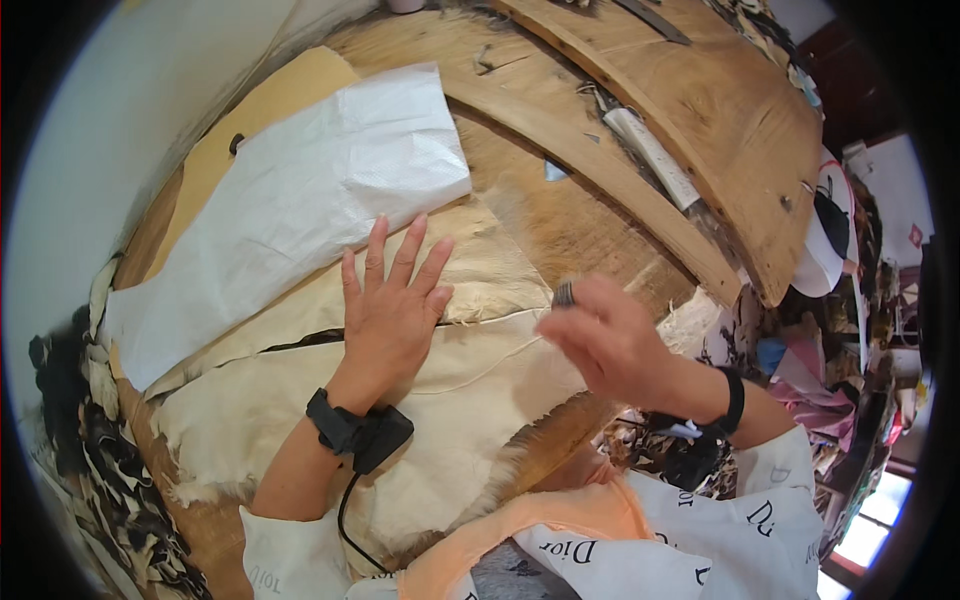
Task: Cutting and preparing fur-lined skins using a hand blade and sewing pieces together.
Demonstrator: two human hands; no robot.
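Note:
Two pale, cream-coloured fur hides lie skin side up on the wooden board, their edges meeting along a seam with a dark gap at its left part. Flat on the upper hide, fingers spread, rests my left hand, close to a white sheet. My right hand is raised over the right end of the seam, fingers pinched together. A ribbed metal thimble ring sits on one of its fingers. A thin pale thread curves across the lower hide toward its fingertips; whatever they pinch is too small to make out.
A tan pattern sheet lies under the white one. Long wooden strips cross the board, a white bar-shaped thing between them. Dark and pale scraps pile up at the left; cloth and clutter fill the right side.

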